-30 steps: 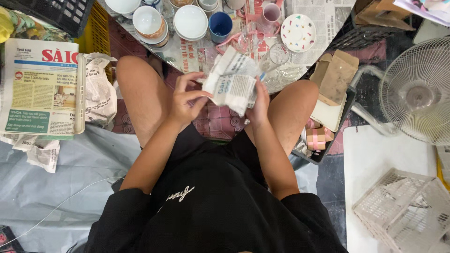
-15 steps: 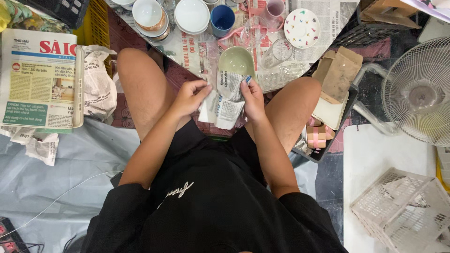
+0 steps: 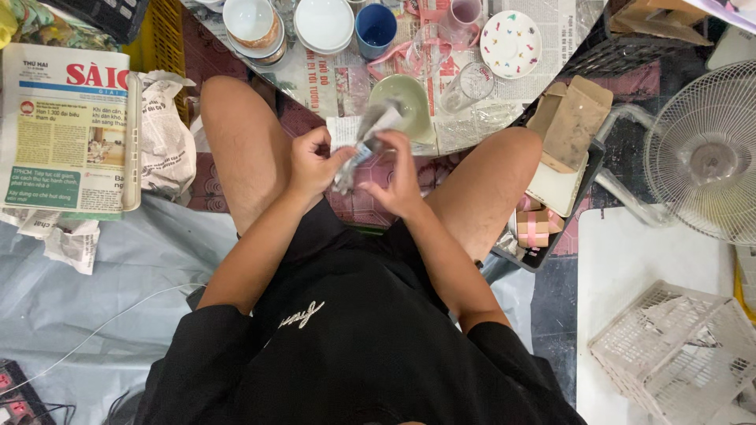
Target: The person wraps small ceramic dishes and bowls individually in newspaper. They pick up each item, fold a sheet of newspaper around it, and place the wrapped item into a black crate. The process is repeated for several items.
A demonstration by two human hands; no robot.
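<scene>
Head view: left hand [image 3: 313, 161] and right hand [image 3: 398, 177] both grip a crumpled newspaper sheet [image 3: 364, 142] between them.

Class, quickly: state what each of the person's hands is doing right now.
Left hand: closed, gripping the crumpled newspaper sheet.
Right hand: fingers curled on the same newspaper sheet from the other side.

Two hands, left [image 3: 313, 161] and right [image 3: 398, 177], share one crumpled paper [image 3: 364, 142]. On the floor: one green bowl [image 3: 402, 102], one blue cup [image 3: 375, 27], one pink mug [image 3: 463, 16], one glass [image 3: 466, 85], one spotted plate [image 3: 510, 43], one fan [image 3: 705, 153], one white basket [image 3: 677, 350], one folded newspaper [image 3: 67, 126].
</scene>
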